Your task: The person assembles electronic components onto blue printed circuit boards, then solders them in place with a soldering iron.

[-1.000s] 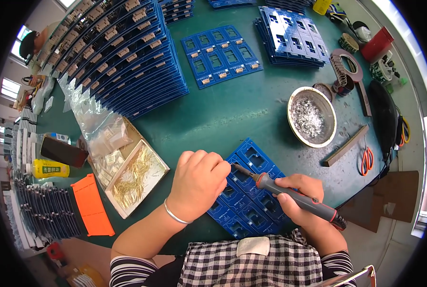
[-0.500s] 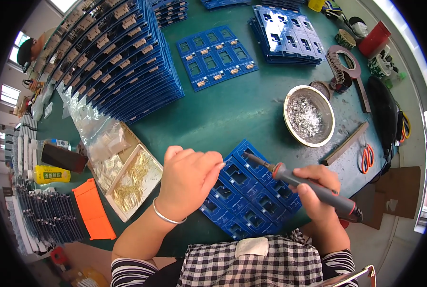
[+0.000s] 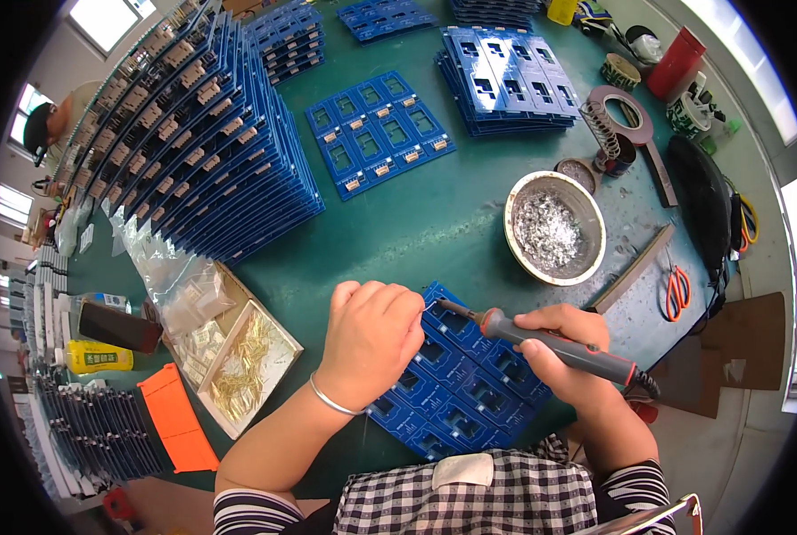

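Observation:
A grey and red soldering iron [image 3: 559,348] is held in my right hand [image 3: 577,352], fingers wrapped round its handle. Its tip rests at or just above the far corner of a blue circuit board panel [image 3: 470,392] lying in front of me. My left hand [image 3: 371,334], with a silver bangle at the wrist, is closed in a pinch over the panel's left side. A thin bright strand of solder wire [image 3: 431,305] pokes from its fingertips close to the iron's tip. Whether tip and wire touch is too small to tell.
A bowl of solder scraps [image 3: 554,227] stands beyond the iron. A tall stack of boards [image 3: 229,152] rises at far left. Left of my hand sits a box of gold pins [image 3: 247,357]. Orange-handled scissors [image 3: 677,292] and a wooden bar [image 3: 635,267] lie right. A person [image 3: 55,125] is at far left.
The iron and my right hand have moved left, and its tip is now nearer my left hand's fingertips. The surrounding scene has shifted slightly as the view moved.

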A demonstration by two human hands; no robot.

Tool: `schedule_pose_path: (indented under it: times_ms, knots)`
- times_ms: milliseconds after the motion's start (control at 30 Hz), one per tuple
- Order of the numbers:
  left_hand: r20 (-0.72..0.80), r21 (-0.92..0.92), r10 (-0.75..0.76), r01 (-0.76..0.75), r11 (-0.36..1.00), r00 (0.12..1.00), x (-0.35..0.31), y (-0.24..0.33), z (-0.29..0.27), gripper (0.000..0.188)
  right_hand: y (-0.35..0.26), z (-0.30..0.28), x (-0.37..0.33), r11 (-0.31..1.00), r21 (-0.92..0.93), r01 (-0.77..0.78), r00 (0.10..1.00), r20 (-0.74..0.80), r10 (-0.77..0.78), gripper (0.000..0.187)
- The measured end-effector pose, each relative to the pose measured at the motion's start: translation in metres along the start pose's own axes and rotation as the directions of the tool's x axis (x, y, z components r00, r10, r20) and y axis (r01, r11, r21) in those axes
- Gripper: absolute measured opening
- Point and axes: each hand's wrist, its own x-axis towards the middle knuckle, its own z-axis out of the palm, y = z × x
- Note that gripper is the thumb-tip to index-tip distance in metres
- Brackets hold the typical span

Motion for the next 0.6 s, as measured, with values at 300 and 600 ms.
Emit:
schedule_pose_path:
  times_ms: [300,600]
  knots:
    - [-0.036,-0.049,0.049,-0.051,0.997,0.998,-0.0004,-0.0045,0.0054,0.016,-0.0024,-0.0021,0.0030,0.998,-0.047,0.043,0.999,0.025,-0.042,0.022]
    - [0.009,0.002,0.055,-0.055,0.998,0.998,0.0009,-0.0022,0.0046,0.015,-0.0048,-0.0002,0.0019,0.998,-0.049,0.047,0.999,0.020,-0.046,0.022]
